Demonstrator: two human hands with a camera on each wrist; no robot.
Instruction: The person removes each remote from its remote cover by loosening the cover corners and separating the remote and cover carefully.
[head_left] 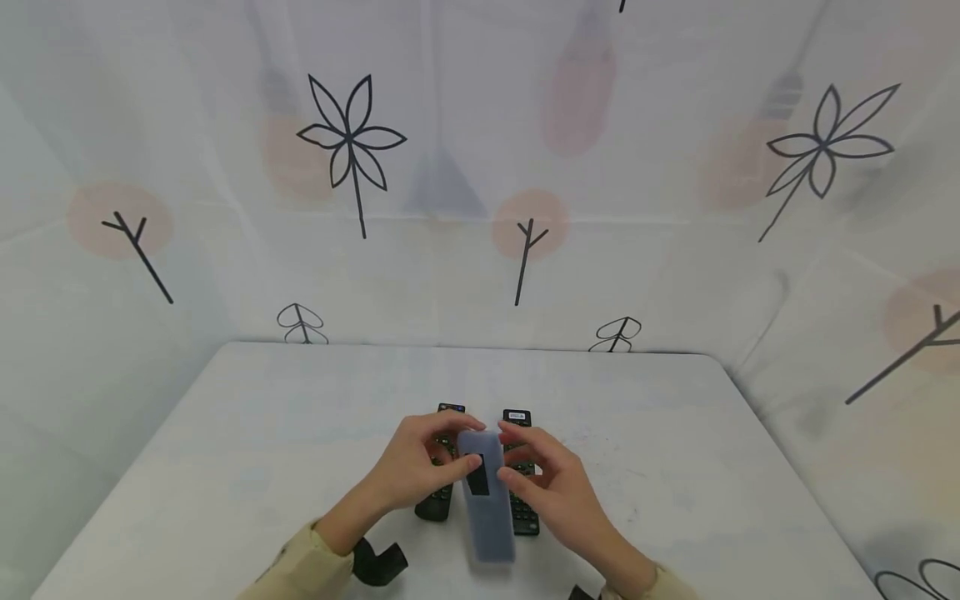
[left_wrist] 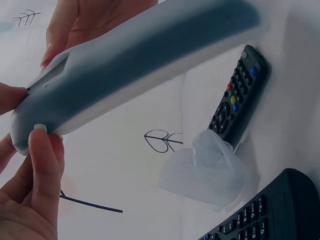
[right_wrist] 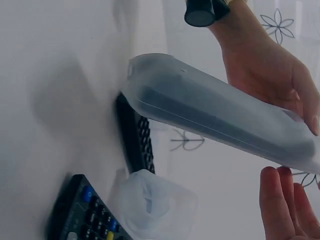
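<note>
A remote control (head_left: 491,525) in a cloudy translucent cover is raised over the table between both hands, tilted, with a black patch on the face toward me. My left hand (head_left: 412,467) grips its upper end, thumb across the black patch and index finger at the top edge. The right hand (head_left: 558,483) holds the same end from the other side, thumb and fingertips along the cover's edge. In the right wrist view the long covered body (right_wrist: 210,112) runs down toward the table, and the right fingertips (right_wrist: 272,182) touch its side.
Two black remote controls lie on the table, one left (head_left: 435,504) and one right (head_left: 527,521) of the held one. Behind them is a crumpled clear plastic piece (left_wrist: 205,172), hidden in the head view. A black wrist device (head_left: 378,562) sits at the left sleeve. Patterned cloth (head_left: 435,275) surrounds the white table.
</note>
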